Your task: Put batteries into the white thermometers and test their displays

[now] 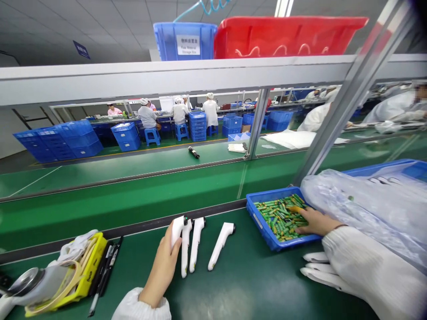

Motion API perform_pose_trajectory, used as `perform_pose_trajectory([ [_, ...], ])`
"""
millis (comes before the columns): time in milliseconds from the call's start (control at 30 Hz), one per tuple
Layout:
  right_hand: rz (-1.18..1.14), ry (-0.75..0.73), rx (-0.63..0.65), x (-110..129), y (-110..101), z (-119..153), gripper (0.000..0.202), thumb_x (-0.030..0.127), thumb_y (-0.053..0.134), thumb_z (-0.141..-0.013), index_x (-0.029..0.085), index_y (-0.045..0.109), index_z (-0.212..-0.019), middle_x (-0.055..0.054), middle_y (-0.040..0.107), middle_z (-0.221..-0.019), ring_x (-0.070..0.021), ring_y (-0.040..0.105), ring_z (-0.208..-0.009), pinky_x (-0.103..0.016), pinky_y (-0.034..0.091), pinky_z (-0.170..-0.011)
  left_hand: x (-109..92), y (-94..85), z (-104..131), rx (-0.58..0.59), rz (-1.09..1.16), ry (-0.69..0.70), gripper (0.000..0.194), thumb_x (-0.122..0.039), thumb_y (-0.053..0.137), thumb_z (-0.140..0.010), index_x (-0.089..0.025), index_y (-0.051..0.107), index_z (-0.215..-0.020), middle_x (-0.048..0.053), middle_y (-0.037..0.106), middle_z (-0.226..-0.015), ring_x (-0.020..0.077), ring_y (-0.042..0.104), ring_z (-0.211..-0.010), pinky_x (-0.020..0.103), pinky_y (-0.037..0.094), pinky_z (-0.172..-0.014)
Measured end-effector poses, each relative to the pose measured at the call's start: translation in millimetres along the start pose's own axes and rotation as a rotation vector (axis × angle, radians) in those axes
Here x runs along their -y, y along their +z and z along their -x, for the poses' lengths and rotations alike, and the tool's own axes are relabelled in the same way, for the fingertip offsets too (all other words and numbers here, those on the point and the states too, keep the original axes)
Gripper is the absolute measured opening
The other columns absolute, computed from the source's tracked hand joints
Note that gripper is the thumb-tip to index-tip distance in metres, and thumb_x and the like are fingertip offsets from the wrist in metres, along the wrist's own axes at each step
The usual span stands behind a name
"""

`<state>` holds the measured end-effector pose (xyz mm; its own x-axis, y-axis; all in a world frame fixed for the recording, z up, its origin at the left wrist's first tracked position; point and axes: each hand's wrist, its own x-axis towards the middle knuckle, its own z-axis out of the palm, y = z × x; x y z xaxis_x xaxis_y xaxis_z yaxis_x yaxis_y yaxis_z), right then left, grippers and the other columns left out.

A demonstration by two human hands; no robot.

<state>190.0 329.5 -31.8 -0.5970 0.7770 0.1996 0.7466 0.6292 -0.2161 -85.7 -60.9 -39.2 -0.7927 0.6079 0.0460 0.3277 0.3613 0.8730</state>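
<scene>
A: Where's our wand (178, 232)?
B: In our left hand (161, 262), over the table (250, 289), beside three spare wands (197, 244). Fingers wrapped round its body, thumb opposed; a steadying grip, we judge.
A: Our right hand (316, 222)?
B: In the tray (283, 245), fingers apart from thumb among the batteries (278, 218). We cannot tell whether they pinch one.
A: Why there?
B: Within our right-hand reach, apparently; raised walls contain loose batteries.

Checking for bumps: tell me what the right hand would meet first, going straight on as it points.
The right hand would likely meet the green cylinders in the blue tray first; how deep its fingers already sit among them is unclear.
</scene>
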Motion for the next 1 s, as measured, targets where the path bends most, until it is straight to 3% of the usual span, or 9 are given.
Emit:
perform_pose_trajectory([
  [133, 0.096, -0.008, 0.288, 9, 4, -5, 0.047, 0.027, 0.081, -0.065, 0.014, 0.065, -0.107, -0.014, 0.065, -0.095, -0.0270, 0.065, -0.085, -0.036, 0.048, -0.078, 23, 8.3, -8, -0.090, -0.136, 0.020, 0.049, -0.037, 0.039, -0.079, -0.012, 0.054, -0.119, 0.017, 0.058, -0.120, 0.0356, 0.043, -0.125, 0.050, 0.027, -0.109],
  [300, 0.143, 0.025, 0.374, 8, 12, -9, 0.033, 0.029, 0.060, -0.090, 0.014, 0.055, -0.119, -0.009, 0.059, -0.116, -0.0210, 0.060, -0.098, -0.042, 0.049, -0.088, 35, 8.9, -21, -0.114, -0.261, -0.004, 0.054, -0.036, 0.039, -0.076, -0.008, 0.053, -0.120, 0.021, 0.058, -0.114, 0.0418, 0.046, -0.121, 0.056, 0.031, -0.105],
  [400, 0.124, 0.036, 0.347, 8, 14, -7, 0.029, 0.030, 0.057, -0.092, 0.015, 0.056, -0.117, -0.009, 0.058, -0.117, -0.0208, 0.060, -0.098, -0.042, 0.051, -0.087, 21, 18.5, -17, -0.231, -0.361, -0.008, 0.062, -0.037, 0.037, -0.079, 0.003, 0.045, -0.127, 0.032, 0.042, -0.131, 0.0496, 0.022, -0.135, 0.067, 0.019, -0.105],
  [500, 0.084, 0.038, 0.293, 9, 12, -4, 0.028, 0.031, 0.054, -0.094, 0.015, 0.056, -0.117, -0.009, 0.059, -0.116, -0.0205, 0.060, -0.099, -0.042, 0.051, -0.087, -13, 49.6, 3, -0.304, -0.458, 0.349, 0.053, -0.036, 0.039, -0.087, -0.004, 0.046, -0.129, 0.028, 0.035, -0.140, 0.0446, 0.021, -0.137, 0.065, 0.027, -0.104],
  [600, 0.049, 0.055, 0.232, 8, 10, -3, 0.026, 0.032, 0.053, -0.094, 0.015, 0.057, -0.113, -0.008, 0.061, -0.111, -0.0200, 0.061, -0.097, -0.041, 0.051, -0.086, -51, 105.3, 34, -0.090, -0.392, 0.843, 0.032, -0.018, 0.042, -0.088, -0.020, 0.054, -0.118, 0.015, 0.053, -0.125, 0.0293, 0.053, -0.117, 0.047, 0.048, -0.095],
  [700, 0.014, 0.070, 0.168, 4, 9, -2, 0.025, 0.032, 0.054, -0.094, 0.014, 0.058, -0.111, -0.007, 0.062, -0.106, -0.0196, 0.061, -0.095, -0.040, 0.051, -0.085, -81, 170.5, 64, 0.337, -0.397, 1.086, 0.040, -0.001, 0.042, -0.082, -0.019, 0.058, -0.113, 0.012, 0.060, -0.121, 0.0240, 0.058, -0.112, 0.039, 0.051, -0.094],
  [767, -0.013, 0.065, 0.131, 1, 9, -1, 0.025, 0.032, 0.054, -0.094, 0.013, 0.058, -0.109, -0.006, 0.063, -0.102, -0.0190, 0.062, -0.093, -0.040, 0.051, -0.084, -95, 207.8, 78, 0.580, -0.430, 1.058, 0.041, 0.004, 0.045, -0.079, -0.016, 0.061, -0.110, 0.016, 0.053, -0.131, 0.0270, 0.051, -0.123, 0.041, 0.047, -0.100],
  [867, -0.052, 0.042, 0.103, -3, 10, -3, 0.022, 0.031, 0.055, -0.093, 0.013, 0.060, -0.104, -0.005, 0.063, -0.099, -0.0179, 0.062, -0.090, -0.038, 0.052, -0.082, -105, 241.5, 87, 0.635, -0.432, 0.998, 0.041, 0.005, 0.048, -0.077, -0.014, 0.062, -0.110, 0.018, 0.048, -0.137, 0.0313, 0.044, -0.129, 0.047, 0.046, -0.100],
  [1000, -0.095, 0.014, 0.082, -5, 15, -7, 0.019, 0.028, 0.056, -0.093, 0.013, 0.061, -0.103, -0.006, 0.063, -0.104, -0.0192, 0.061, -0.096, -0.040, 0.051, -0.085, -101, 237.2, 86, 0.647, -0.435, 0.933, 0.032, -0.004, 0.052, -0.082, -0.017, 0.064, -0.108, 0.012, 0.059, -0.124, 0.0285, 0.057, -0.110, 0.046, 0.051, -0.090],
])
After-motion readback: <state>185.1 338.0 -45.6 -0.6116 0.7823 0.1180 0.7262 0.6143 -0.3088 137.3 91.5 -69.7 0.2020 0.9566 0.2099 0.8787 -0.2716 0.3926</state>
